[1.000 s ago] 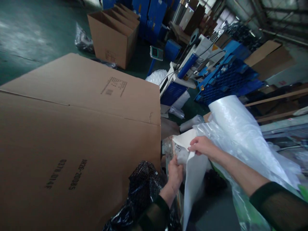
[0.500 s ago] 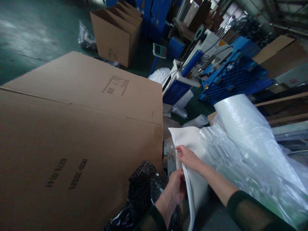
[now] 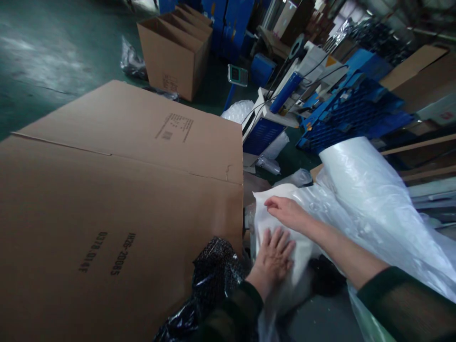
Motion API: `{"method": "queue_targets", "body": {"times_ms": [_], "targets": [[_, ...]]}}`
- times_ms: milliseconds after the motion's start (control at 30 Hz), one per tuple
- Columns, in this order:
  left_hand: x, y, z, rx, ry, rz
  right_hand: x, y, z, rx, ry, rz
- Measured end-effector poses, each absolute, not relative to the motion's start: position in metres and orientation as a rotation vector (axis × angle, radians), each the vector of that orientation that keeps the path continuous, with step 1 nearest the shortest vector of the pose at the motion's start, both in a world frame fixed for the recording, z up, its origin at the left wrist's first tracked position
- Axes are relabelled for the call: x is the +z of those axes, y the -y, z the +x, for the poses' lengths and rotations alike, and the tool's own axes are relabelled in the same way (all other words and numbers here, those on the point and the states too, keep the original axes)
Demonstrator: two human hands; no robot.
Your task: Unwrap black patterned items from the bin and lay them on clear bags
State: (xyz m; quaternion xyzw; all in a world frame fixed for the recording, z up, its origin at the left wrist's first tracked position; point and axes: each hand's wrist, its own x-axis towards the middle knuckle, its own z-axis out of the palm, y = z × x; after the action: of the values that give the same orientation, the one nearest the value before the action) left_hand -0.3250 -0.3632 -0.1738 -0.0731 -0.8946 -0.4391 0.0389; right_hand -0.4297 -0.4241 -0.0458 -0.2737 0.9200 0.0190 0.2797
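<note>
A white foam sheet [image 3: 265,216] lies folded over something beside a big flat cardboard box [image 3: 117,190]. My left hand [image 3: 275,254] rests flat on the sheet with its fingers spread. My right hand [image 3: 287,212] lies on the sheet just above it, fingers stretched out and pressing down. Clear bubble wrap [image 3: 359,209] trails off to the right from a thick roll. What the sheet covers is hidden.
Black bubble wrap [image 3: 210,285] bunches up below the box's corner. An open cardboard box [image 3: 174,52] stands on the green floor at the back. Blue pallets [image 3: 349,114], a white and blue machine [image 3: 270,114] and a small scale display [image 3: 237,75] crowd the right.
Both hands were pinching the white sheet's edge and holding it up. They have folded it down and now lie flat on it.
</note>
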Motion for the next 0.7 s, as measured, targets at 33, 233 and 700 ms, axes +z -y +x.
{"method": "queue_targets", "body": {"times_ms": [33, 233, 700], "targets": [[-0.182, 0.370, -0.330, -1.346, 2.755, -0.220, -0.041, 0.423, -0.428, 0.070, -2.471, -0.746], [-0.173, 0.410, -0.328, -1.396, 2.760, -0.235, 0.006, 0.419, -0.403, 0.130, -2.506, -0.801], [-0.224, 0.522, -0.156, -1.756, 2.589, 0.704, 0.117, 0.311, -0.250, -0.470, -2.575, -1.388]]}}
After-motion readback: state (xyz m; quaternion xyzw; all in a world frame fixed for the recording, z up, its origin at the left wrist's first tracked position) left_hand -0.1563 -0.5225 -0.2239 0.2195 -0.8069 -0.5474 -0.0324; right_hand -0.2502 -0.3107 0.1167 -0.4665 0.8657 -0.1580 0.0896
